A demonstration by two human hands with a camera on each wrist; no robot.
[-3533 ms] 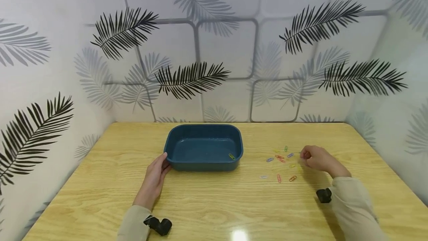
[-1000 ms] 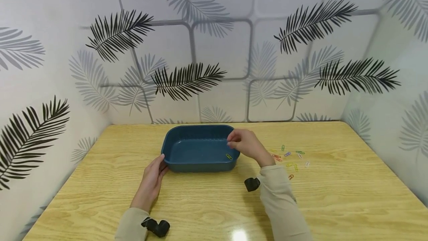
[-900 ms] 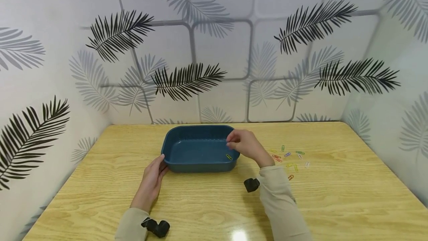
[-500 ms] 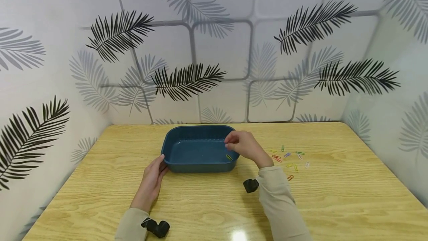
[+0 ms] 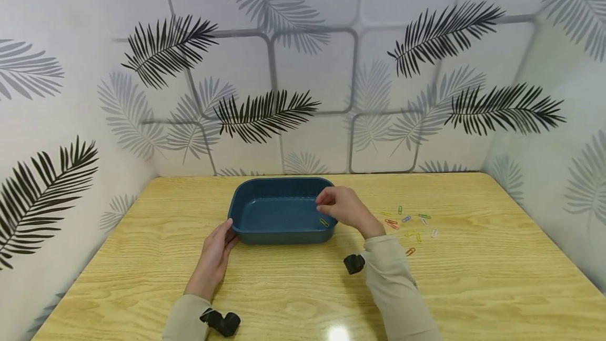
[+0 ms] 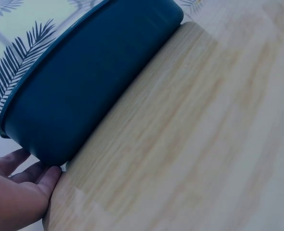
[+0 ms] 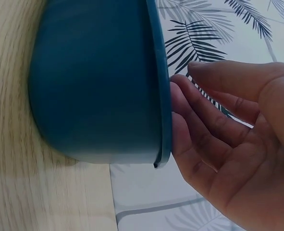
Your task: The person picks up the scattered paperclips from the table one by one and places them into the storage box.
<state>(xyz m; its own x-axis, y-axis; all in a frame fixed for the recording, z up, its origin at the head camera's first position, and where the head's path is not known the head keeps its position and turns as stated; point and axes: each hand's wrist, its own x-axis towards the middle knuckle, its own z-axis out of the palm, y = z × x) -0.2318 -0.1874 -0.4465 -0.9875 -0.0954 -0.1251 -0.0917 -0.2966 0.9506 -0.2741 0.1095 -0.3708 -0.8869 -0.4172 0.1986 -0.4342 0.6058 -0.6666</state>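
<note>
A dark blue rectangular plastic basin (image 5: 284, 237) stands on the wooden table. My left hand (image 5: 215, 254) grips its near left corner, the thumb at the rim and the fingers low against the outside. My right hand (image 5: 343, 205) hovers over the basin's right end, fingers bent loosely. In the right wrist view, a gap shows between the thumb (image 7: 228, 77) and the other fingers, which overlap the rim; nothing shows held there. One yellow paper clip (image 5: 324, 222) lies inside the basin, near its front right corner.
Several coloured paper clips lie scattered right of the basin, among them a green clip (image 5: 400, 209), a blue clip (image 5: 406, 219) and an orange-red clip (image 5: 410, 251). My right sleeve (image 5: 395, 283) crosses the table just left of them. A leaf-patterned wall (image 5: 322, 141) rises behind the table.
My right hand has come left from the scattered clips to the basin. Over the last second it has drifted slightly left and lower. My left hand has kept its grip on the basin.
</note>
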